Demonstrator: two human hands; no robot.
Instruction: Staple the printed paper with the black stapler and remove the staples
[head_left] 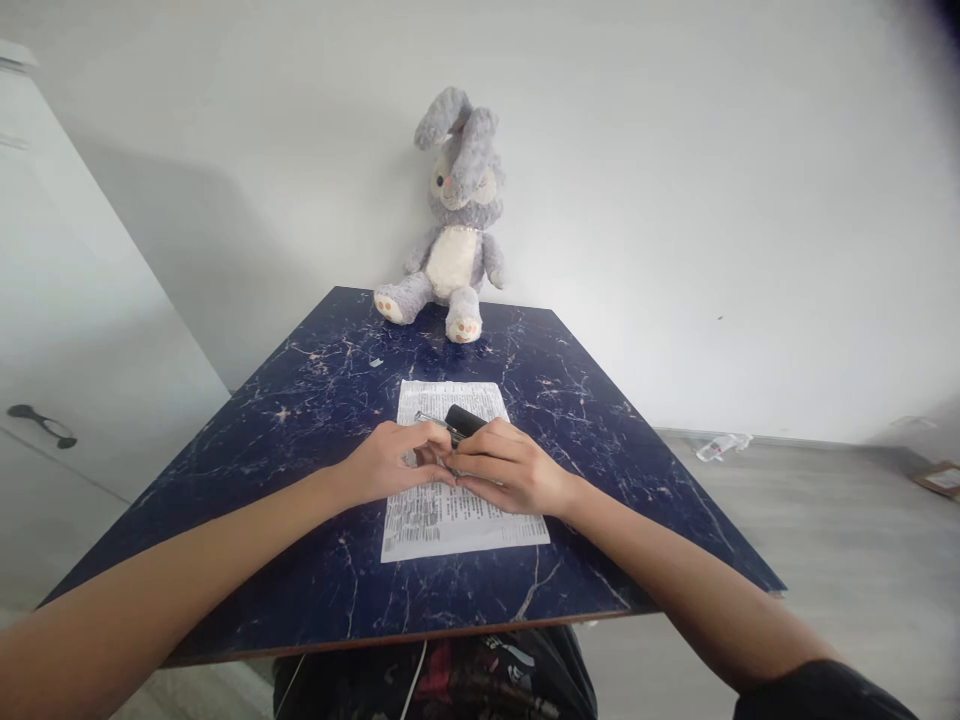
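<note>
Right hand (517, 470) closed on black stapler (463, 421), left hand (386, 463) pinching its metal end, printed sheet (450, 520) beneath, plush rabbit (457, 225) beyond

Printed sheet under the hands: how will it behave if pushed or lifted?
Likely floppy: the printed sheet lies thin and flat on the table. Probably slides easily; the marbled top looks glossy. The left hand and right hand, gripping a black tool, pin it.
</note>
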